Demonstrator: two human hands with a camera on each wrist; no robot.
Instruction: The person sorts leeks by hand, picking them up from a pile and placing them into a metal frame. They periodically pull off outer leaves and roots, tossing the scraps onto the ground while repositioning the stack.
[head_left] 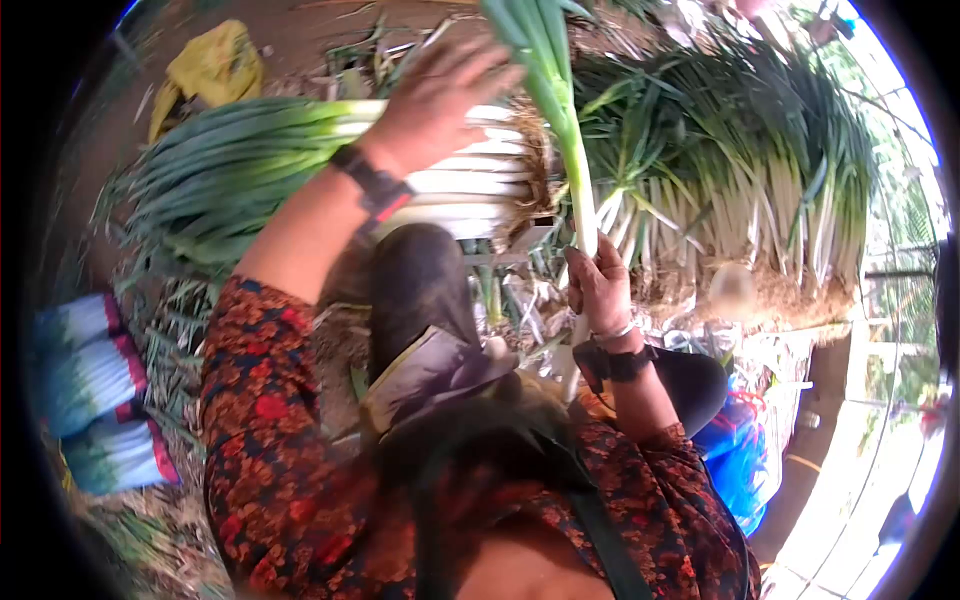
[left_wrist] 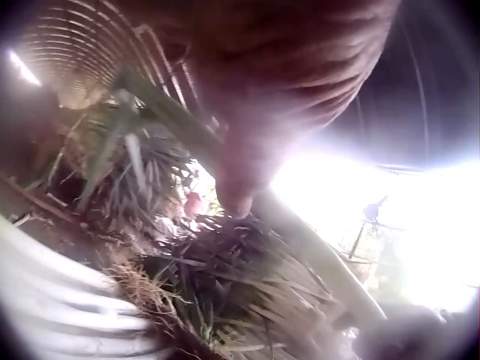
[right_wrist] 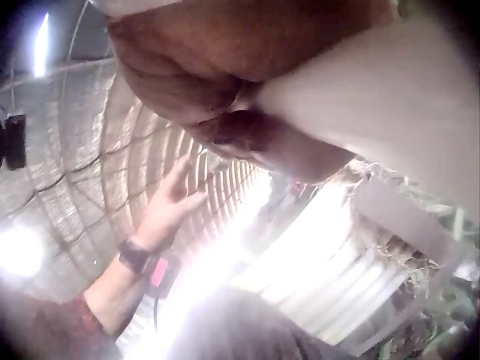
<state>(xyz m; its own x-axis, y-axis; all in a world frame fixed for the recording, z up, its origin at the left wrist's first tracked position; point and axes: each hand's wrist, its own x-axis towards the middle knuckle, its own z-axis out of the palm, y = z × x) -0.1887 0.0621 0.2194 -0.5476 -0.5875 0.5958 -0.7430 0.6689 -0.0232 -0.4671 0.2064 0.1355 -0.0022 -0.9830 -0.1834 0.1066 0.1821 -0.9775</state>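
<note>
My right hand (head_left: pixel 602 285) grips the white lower stalk of a leek (head_left: pixel 575 160), which stands upright in front of me with its green leaves at the top. In the right wrist view the pale stalk (right_wrist: pixel 375 105) fills the upper right, close against the curled fingers. My left hand (head_left: pixel 435 105) is raised beside the leek's leafy part, its fingers extended and slightly blurred; nothing shows in its grasp. Under this hand lies a neat row of cleaned leeks (head_left: pixel 460 185), white ends and roots pointing right.
A dense heap of untrimmed leeks (head_left: pixel 740 170) with soil on the roots stands at the right. A yellow bag (head_left: pixel 212 70) lies at the back left. Several printed packs (head_left: pixel 105 375) are on the left. Leaf scraps cover the ground, and a blue bag (head_left: pixel 735 450) is at the lower right.
</note>
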